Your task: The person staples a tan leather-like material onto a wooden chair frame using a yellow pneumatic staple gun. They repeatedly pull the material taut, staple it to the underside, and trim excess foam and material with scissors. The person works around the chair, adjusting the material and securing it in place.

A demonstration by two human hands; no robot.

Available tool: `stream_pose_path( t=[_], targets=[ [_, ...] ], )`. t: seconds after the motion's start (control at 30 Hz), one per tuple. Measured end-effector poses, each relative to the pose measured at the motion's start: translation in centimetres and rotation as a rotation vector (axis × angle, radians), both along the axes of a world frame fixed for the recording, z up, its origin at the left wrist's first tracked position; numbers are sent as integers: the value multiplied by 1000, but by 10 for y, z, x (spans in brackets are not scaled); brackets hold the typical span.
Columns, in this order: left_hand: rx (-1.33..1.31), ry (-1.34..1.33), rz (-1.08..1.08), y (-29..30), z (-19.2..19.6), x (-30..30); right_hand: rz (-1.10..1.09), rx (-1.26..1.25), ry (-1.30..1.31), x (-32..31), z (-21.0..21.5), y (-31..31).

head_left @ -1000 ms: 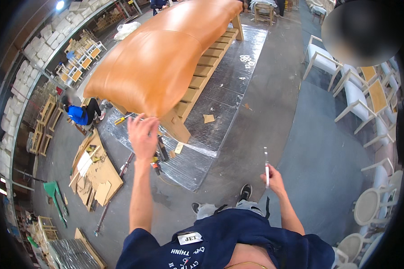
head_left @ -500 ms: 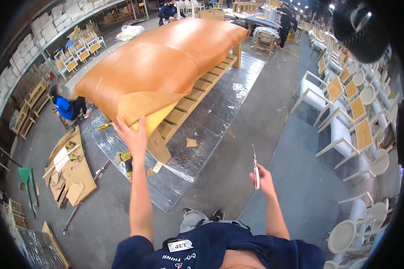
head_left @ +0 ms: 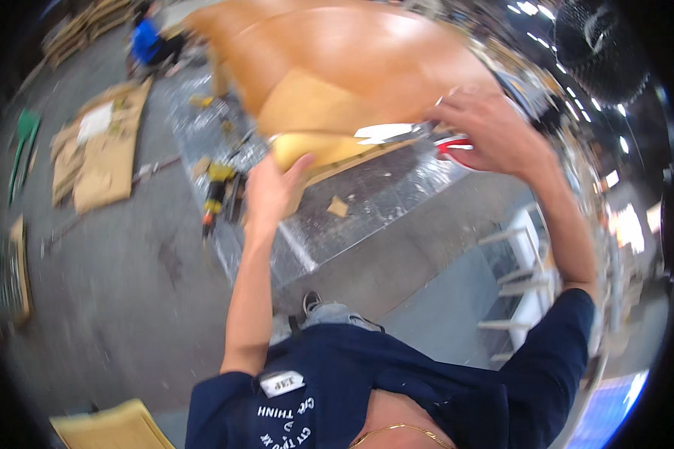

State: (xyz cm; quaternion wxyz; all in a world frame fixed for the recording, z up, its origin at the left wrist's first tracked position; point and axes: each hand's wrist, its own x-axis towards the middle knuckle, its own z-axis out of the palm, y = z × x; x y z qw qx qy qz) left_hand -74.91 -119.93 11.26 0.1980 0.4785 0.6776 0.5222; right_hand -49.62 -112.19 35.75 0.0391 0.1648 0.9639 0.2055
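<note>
A brown leather cover (head_left: 367, 52) lies over a long wooden-slatted frame (head_left: 344, 166). Its near corner is folded back, baring the tan underside (head_left: 307, 105) and yellow foam (head_left: 318, 150) below. My left hand (head_left: 269, 191) grips the foam's left corner, thumb on the near side, the other fingers mostly hidden. On the right, my right hand (head_left: 490, 135) is closed around red-handled scissors (head_left: 386, 133), their blades pointing left along the edge of the fold. Motion blur hides whether the blades touch the material.
Plastic sheeting (head_left: 292, 251) covers the floor under the frame, with a yellow-black power drill (head_left: 217, 187) and a scrap piece (head_left: 338, 206) on it. Cardboard (head_left: 105, 161) and a green dustpan (head_left: 24, 146) lie left. A person in blue (head_left: 151, 45) crouches far left; white chairs (head_left: 520, 247) stand right.
My right hand has risen from low on the right to the fold, bringing the scissors with it. My left hand has shifted from the leather corner to the foam. The view has tilted and turned.
</note>
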Motion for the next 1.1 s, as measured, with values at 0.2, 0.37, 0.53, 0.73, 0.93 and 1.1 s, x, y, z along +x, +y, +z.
stream_pose_path(
  t=[0.2, 0.37, 0.53, 0.73, 0.93, 1.1],
  targets=[
    [11, 57, 133, -8, -21, 5, 501, 466, -396, -104, 0, 27],
    [89, 90, 334, -10, -39, 15, 609, 528, -518, -161, -31, 17],
    [182, 130, 462, -17, -52, 27, 629, 539, -661, -191, -55, 0],
    [422, 162, 639, -14, -63, 35, 649, 517, -707, -202, -72, 6],
    [470, 222, 698, -10, -61, 37, 686, 487, -744, -216, -61, 9],
    [468, 161, 689, -7, -62, 37, 849, 465, -726, -219, -56, 16]
  ],
)
